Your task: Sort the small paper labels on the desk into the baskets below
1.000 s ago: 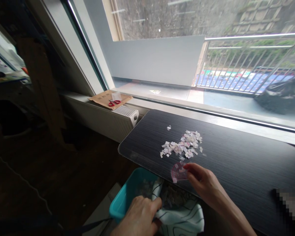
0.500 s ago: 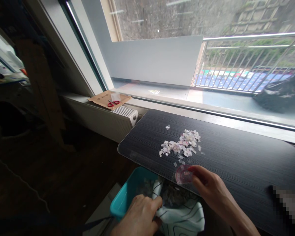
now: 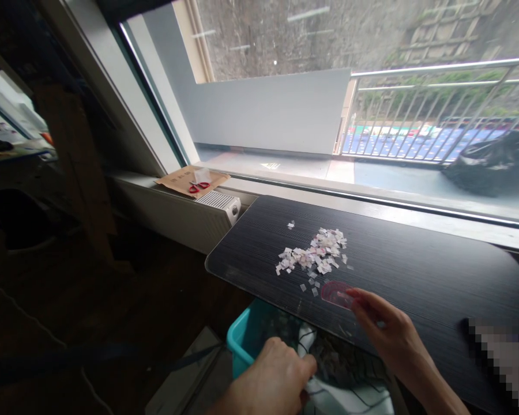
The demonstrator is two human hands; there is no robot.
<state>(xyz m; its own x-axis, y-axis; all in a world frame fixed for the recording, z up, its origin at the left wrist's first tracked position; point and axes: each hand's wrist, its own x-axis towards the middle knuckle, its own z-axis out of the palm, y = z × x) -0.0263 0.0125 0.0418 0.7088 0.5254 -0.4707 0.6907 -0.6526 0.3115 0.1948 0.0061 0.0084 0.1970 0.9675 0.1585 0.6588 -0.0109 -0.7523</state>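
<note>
My right hand [image 3: 384, 323] pinches a clear pink protractor [image 3: 336, 293] by one end, holding it over the near part of the dark table, beside a few stray scraps. A pile of small white paper scraps [image 3: 315, 251] lies behind it. Below the table's edge, my left hand [image 3: 272, 377] is closed on the rim of a white bag with black lines [image 3: 350, 397]. Small scraps show dimly inside the bag. A teal bin [image 3: 242, 340] stands against it on the left, partly covered by my left hand.
The dark wood-grain table [image 3: 415, 265] meets a window sill. Red-handled scissors [image 3: 199, 187] lie on a brown envelope [image 3: 173, 183] over a radiator [image 3: 218, 202] to the left. A blurred-out object [image 3: 501, 357] rests at the table's right.
My right hand has moved the protractor right and slightly back from the table's edge. My left hand, the bag and the bin have shifted right.
</note>
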